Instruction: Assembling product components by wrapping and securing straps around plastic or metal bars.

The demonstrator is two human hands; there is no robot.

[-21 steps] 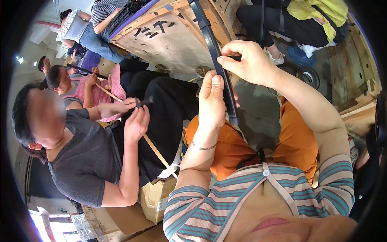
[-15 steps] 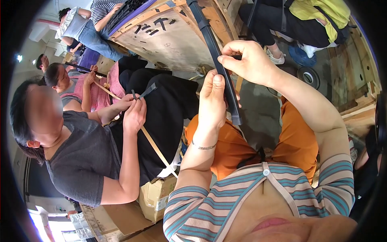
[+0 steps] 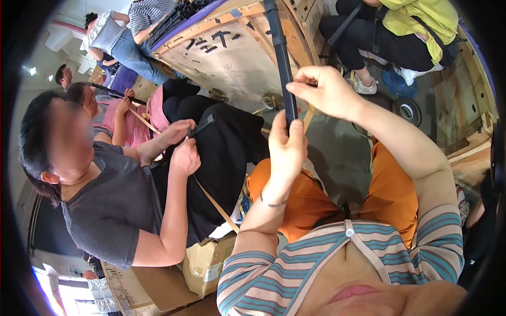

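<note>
A long, slim black bar [image 3: 279, 45] slants away from me, leaning towards the wooden crate at its far end. My left hand [image 3: 287, 150] is closed round its near end, thumb and fingers on either side, and hides that end. Further up, my right hand [image 3: 327, 95] is bent in a pinch, thumb and fingertips at the bar's right edge. What lies between those fingertips is too small to tell. Below my right hand a narrow tan strip [image 3: 310, 117] hangs down; I cannot tell where its upper end is attached.
A wooden crate [image 3: 211, 66] stands ahead. On my left a co-worker in a grey shirt [image 3: 113, 200] handles a small black piece [image 3: 203, 126]. A cardboard box [image 3: 208, 266] sits low beside me. Ahead right are a person in yellow [image 3: 421, 23] and a tape roll [image 3: 407, 109] on the floor.
My left hand has shifted down and slightly right, and now covers the bar's near end, which stuck out below it before. My right hand is a little lower. The co-worker's hands have moved.
</note>
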